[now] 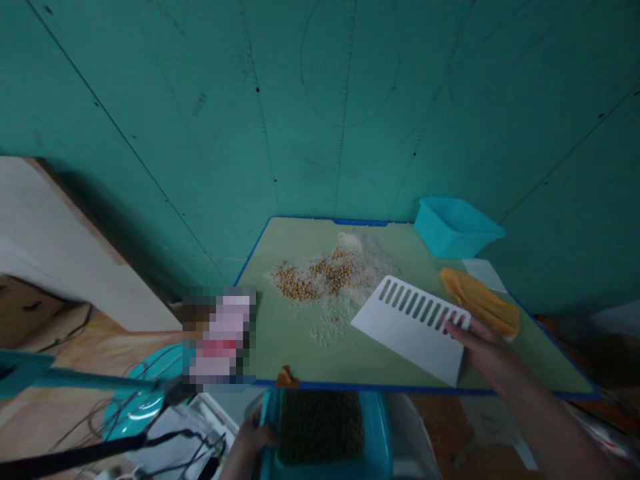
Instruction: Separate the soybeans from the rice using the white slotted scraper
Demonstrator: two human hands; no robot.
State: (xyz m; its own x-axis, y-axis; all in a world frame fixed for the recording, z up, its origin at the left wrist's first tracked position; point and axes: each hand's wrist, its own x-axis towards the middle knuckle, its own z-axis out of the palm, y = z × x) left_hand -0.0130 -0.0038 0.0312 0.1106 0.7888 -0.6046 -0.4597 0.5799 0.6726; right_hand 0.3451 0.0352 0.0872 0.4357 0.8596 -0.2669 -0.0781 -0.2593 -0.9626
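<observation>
Scraper (411,327) lies on mat (320,353), right of beans (320,275).

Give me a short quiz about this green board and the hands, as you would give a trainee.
1. Multiple choice: what does the right hand hold? A) a brush B) the white slotted scraper C) a spoon
2. True or false: the orange cloth lies on top of the pile of beans and grains.
3. Fill in: the left hand grips the teal tray just below the green board, at its ____ edge.

Key: 1 B. 2 False: the cloth lies apart, at the right side of the board. 3 front (the edge nearest the person).
</observation>
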